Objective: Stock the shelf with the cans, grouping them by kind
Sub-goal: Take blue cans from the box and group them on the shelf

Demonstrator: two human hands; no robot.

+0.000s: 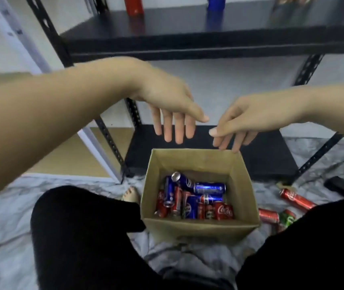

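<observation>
Cardboard box point(240, 181) w/ red & blue cans point(196, 197); both hands empty, fingers loose.

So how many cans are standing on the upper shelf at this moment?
2 for certain: a red can toward the left of the upper shelf and a blue can near the middle. Both are cut off by the frame's top edge; more may stand out of view.

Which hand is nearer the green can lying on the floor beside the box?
The right hand. It hangs open above the box's far right corner, on the green can's side. The left hand hangs open above the far left rim, farther away.
</observation>
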